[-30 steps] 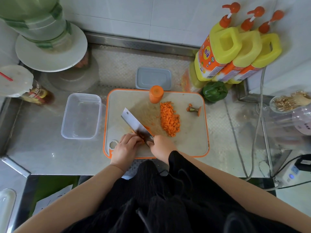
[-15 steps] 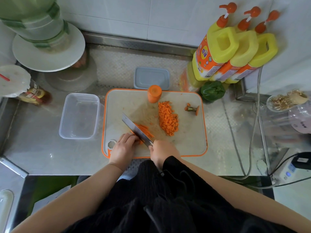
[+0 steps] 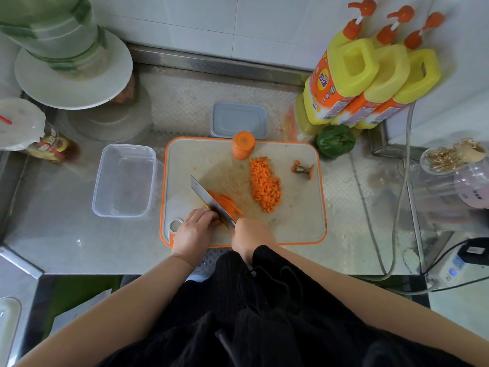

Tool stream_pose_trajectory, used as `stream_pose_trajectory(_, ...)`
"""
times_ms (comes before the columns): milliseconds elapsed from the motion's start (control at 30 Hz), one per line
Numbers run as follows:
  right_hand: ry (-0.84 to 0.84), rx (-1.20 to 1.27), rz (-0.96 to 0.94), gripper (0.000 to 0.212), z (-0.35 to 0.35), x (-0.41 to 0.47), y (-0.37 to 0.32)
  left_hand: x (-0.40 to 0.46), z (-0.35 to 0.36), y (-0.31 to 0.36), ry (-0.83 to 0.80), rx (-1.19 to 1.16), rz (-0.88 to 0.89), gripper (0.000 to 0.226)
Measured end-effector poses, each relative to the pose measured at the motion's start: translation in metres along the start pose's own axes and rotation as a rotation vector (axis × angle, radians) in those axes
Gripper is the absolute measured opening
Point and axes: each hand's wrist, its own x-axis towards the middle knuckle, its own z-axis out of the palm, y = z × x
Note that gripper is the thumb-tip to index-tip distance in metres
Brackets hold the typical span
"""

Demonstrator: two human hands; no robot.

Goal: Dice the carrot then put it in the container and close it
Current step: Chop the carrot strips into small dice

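Note:
On the orange-rimmed cutting board (image 3: 299,221) lie carrot strips (image 3: 227,203), a pile of diced carrot (image 3: 265,188), an upright carrot chunk (image 3: 243,145) at the far edge and the carrot's stem end (image 3: 302,169). My right hand (image 3: 252,234) grips the handle of a cleaver (image 3: 211,202), whose blade lies along the left side of the strips. With curled fingers my left hand (image 3: 194,229) holds down the near end of the carrot, close against the blade. The clear container (image 3: 124,180) stands empty left of the board. Its grey lid (image 3: 239,119) lies behind the board.
Three yellow detergent bottles (image 3: 370,78) and a green pepper (image 3: 335,140) stand at the back right. A white plate under a green jug (image 3: 71,72) and a wrapped cup (image 3: 31,133) sit at the left. Cables (image 3: 397,207) and clear jars (image 3: 455,168) crowd the right.
The cleaver has shifted left, uncovering cut carrot strips on its right side. My left hand has drawn back a little toward the board's near left corner.

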Motion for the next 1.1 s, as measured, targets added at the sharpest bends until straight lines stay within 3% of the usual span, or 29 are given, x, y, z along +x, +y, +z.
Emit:
stream_pose_trajectory(233, -0.016, 0.031, -0.012, 0.014, 0.007, 0.001, -0.001, -0.002, -0.001, -0.001, -0.006, 0.015, 0.018, 0.026)
stream_pose_trajectory(400, 0.020, 0.061, -0.019, 0.014, 0.009, 0.001, 0.002, -0.001, 0.000, 0.000, -0.013, 0.031, -0.003, 0.008)
stream_pose_trajectory(600, -0.011, 0.169, -0.016, 0.028, 0.003, 0.013, 0.010, 0.000, -0.001, 0.004, -0.027, 0.088, 0.020, 0.027)
stream_pose_trajectory(900, 0.080, 0.139, -0.039, 0.019, -0.007, 0.008, 0.018, 0.005, -0.011, 0.006, -0.074, 0.115, -0.007, 0.027)
stream_pose_trajectory(1000, 0.095, 0.181, -0.051, 0.016, -0.009, 0.003, 0.016, 0.004, -0.020, 0.008, -0.014, 0.120, -0.007, 0.023)
stream_pose_trajectory(1100, 0.096, 0.215, -0.076, 0.024, -0.013, -0.003, 0.015, 0.005, -0.032, 0.012, 0.140, 0.172, 0.120, 0.019)
